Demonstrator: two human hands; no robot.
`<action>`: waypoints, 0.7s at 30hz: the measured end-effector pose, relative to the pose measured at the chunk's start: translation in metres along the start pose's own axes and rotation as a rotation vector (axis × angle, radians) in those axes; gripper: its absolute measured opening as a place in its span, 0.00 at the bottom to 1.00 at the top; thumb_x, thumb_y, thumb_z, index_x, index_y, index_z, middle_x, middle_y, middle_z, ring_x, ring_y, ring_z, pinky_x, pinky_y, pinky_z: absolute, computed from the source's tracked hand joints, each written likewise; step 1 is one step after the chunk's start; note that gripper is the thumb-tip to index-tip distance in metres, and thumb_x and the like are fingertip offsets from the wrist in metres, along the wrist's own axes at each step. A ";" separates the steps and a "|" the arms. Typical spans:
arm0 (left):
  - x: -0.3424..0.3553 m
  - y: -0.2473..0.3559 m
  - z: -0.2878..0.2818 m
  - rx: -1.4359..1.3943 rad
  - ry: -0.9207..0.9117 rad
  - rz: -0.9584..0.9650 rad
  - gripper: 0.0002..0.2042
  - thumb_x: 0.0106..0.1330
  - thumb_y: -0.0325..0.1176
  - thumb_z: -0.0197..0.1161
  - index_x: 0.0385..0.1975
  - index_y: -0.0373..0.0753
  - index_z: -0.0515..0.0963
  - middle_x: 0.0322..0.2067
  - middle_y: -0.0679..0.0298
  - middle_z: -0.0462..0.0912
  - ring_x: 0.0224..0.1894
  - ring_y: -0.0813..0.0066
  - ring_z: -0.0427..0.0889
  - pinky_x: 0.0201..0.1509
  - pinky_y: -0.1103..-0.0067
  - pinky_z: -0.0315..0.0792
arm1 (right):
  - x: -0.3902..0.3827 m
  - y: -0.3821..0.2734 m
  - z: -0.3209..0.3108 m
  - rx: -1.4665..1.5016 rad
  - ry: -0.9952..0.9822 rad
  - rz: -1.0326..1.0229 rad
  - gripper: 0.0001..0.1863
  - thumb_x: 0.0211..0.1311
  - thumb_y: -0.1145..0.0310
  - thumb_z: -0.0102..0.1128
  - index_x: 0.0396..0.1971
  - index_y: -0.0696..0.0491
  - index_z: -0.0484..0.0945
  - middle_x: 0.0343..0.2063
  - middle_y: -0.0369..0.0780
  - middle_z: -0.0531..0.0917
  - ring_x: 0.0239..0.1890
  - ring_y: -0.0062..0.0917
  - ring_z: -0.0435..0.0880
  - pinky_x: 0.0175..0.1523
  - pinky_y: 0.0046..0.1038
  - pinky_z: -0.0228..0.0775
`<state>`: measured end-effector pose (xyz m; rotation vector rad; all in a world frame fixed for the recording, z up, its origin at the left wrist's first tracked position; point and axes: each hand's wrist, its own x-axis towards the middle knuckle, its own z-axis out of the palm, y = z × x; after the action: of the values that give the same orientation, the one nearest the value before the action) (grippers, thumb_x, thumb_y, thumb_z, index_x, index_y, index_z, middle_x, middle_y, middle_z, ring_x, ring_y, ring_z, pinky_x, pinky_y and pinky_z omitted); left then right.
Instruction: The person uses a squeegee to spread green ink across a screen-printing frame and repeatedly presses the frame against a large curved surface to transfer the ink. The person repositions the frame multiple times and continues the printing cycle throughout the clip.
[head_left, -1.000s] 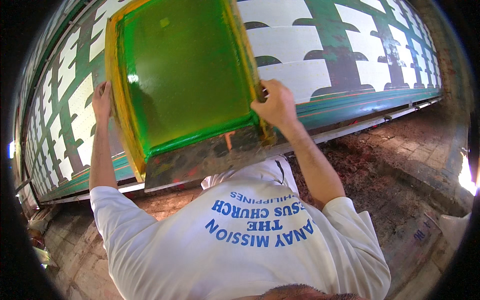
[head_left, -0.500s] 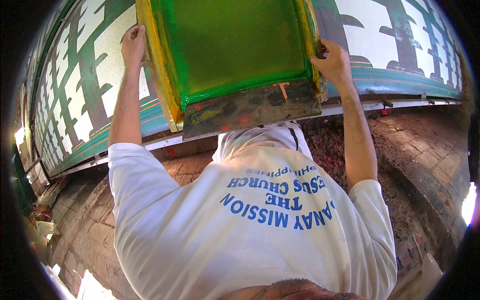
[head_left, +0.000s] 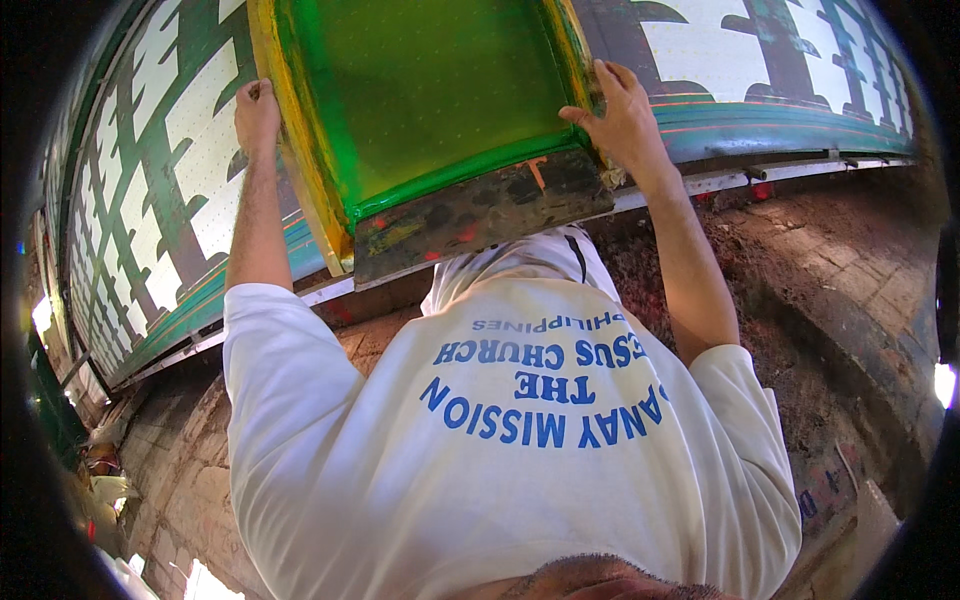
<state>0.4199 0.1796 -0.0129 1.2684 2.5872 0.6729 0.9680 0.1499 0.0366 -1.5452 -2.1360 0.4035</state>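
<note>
A green framed screen (head_left: 440, 90) and a table (head_left: 770, 125) lined with white pieces (head_left: 715, 55) show a printing workshop.

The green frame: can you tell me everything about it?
The frame has sides streaked yellow and green. Inside is a green, see-through-looking panel; a dark board with red and orange marks sits at its near end. It is over, perhaps on, a patterned table, far end out of view. The right hand appears to touch its right side; the left hand is beside its left edge, contact unclear.
</note>
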 end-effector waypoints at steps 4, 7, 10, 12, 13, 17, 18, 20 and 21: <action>-0.010 0.000 -0.004 -0.012 0.026 0.024 0.26 0.75 0.55 0.55 0.59 0.42 0.80 0.54 0.50 0.87 0.58 0.49 0.84 0.62 0.59 0.75 | -0.042 -0.068 -0.005 0.228 -0.215 -0.305 0.36 0.55 0.49 0.78 0.58 0.57 0.82 0.57 0.48 0.83 0.59 0.46 0.82 0.64 0.43 0.75; -0.017 0.004 -0.005 -0.069 0.073 0.004 0.25 0.77 0.55 0.50 0.58 0.42 0.80 0.53 0.47 0.87 0.57 0.44 0.84 0.62 0.57 0.75 | -0.064 -0.115 -0.004 0.250 -0.661 -0.575 0.31 0.50 0.59 0.80 0.55 0.55 0.83 0.57 0.45 0.84 0.61 0.41 0.81 0.66 0.38 0.74; -0.018 0.003 -0.004 -0.173 0.059 -0.001 0.23 0.77 0.51 0.47 0.57 0.46 0.82 0.54 0.49 0.87 0.59 0.44 0.83 0.64 0.56 0.73 | -0.060 -0.139 0.001 0.150 -0.764 -0.575 0.28 0.51 0.62 0.76 0.54 0.56 0.83 0.55 0.45 0.84 0.58 0.39 0.82 0.64 0.37 0.76; -0.013 0.000 -0.004 -0.215 0.056 0.015 0.22 0.76 0.49 0.45 0.56 0.48 0.83 0.54 0.50 0.87 0.59 0.44 0.82 0.64 0.56 0.73 | -0.059 -0.148 0.002 0.093 -0.685 -0.587 0.25 0.52 0.73 0.69 0.54 0.55 0.84 0.52 0.43 0.85 0.57 0.38 0.83 0.63 0.38 0.76; -0.012 -0.001 -0.003 -0.222 0.064 0.025 0.22 0.76 0.48 0.45 0.56 0.48 0.83 0.54 0.50 0.87 0.59 0.44 0.82 0.64 0.55 0.73 | -0.059 -0.151 0.005 0.042 -0.653 -0.559 0.26 0.51 0.76 0.67 0.54 0.54 0.84 0.52 0.42 0.85 0.57 0.38 0.83 0.63 0.39 0.75; -0.014 0.000 0.003 -0.265 0.069 -0.012 0.21 0.76 0.46 0.45 0.54 0.48 0.84 0.52 0.50 0.87 0.57 0.43 0.83 0.61 0.56 0.74 | -0.057 -0.159 0.023 -0.118 -0.555 -0.397 0.30 0.45 0.82 0.61 0.53 0.50 0.85 0.50 0.40 0.88 0.53 0.36 0.86 0.58 0.40 0.78; -0.016 0.001 0.004 -0.244 0.085 0.033 0.19 0.77 0.45 0.46 0.53 0.46 0.82 0.50 0.48 0.87 0.54 0.42 0.83 0.60 0.53 0.74 | -0.057 -0.162 0.026 -0.159 -0.540 -0.345 0.30 0.44 0.83 0.61 0.53 0.50 0.86 0.49 0.40 0.88 0.52 0.36 0.87 0.58 0.40 0.79; -0.028 -0.001 0.005 -0.189 0.098 0.114 0.15 0.78 0.41 0.48 0.51 0.42 0.79 0.46 0.43 0.86 0.49 0.39 0.84 0.56 0.47 0.74 | -0.063 -0.165 0.024 -0.115 -0.497 -0.340 0.29 0.43 0.83 0.61 0.51 0.49 0.87 0.48 0.40 0.89 0.51 0.37 0.88 0.56 0.39 0.80; -0.029 0.001 0.007 -0.152 0.185 0.138 0.12 0.78 0.38 0.48 0.47 0.42 0.78 0.41 0.42 0.85 0.47 0.39 0.84 0.54 0.48 0.75 | -0.061 -0.168 0.025 -0.114 -0.502 -0.310 0.29 0.43 0.83 0.62 0.49 0.49 0.88 0.47 0.40 0.90 0.50 0.37 0.89 0.55 0.39 0.81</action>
<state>0.4409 0.1592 -0.0195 1.4048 2.5462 1.0374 0.8346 0.0389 0.0861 -1.2254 -2.7742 0.6196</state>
